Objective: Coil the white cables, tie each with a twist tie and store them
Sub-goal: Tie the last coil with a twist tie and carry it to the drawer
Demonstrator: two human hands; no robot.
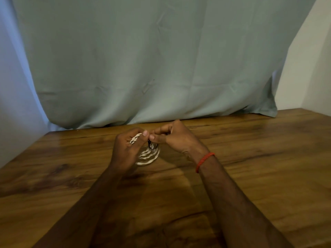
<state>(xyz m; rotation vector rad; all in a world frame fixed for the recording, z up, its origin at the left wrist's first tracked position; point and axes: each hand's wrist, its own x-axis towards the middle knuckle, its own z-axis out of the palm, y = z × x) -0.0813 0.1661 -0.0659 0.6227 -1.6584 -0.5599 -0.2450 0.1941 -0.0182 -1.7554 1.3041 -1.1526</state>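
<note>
A coiled white cable [148, 154] is held upright just above the wooden table [250, 158], near its middle. My left hand [125, 149] grips the coil's upper left side, its thumb pressed over the loops. My right hand [172, 138] pinches a thin black twist tie [151, 145] at the top of the coil between thumb and forefinger. The two thumbs nearly touch. Part of the coil is hidden behind my left palm. A red thread band sits on my right wrist.
A pale green cloth [143, 59] hangs behind the table's far edge. A white wall [313, 68] stands at the right. The table's left edge runs diagonally at the lower left.
</note>
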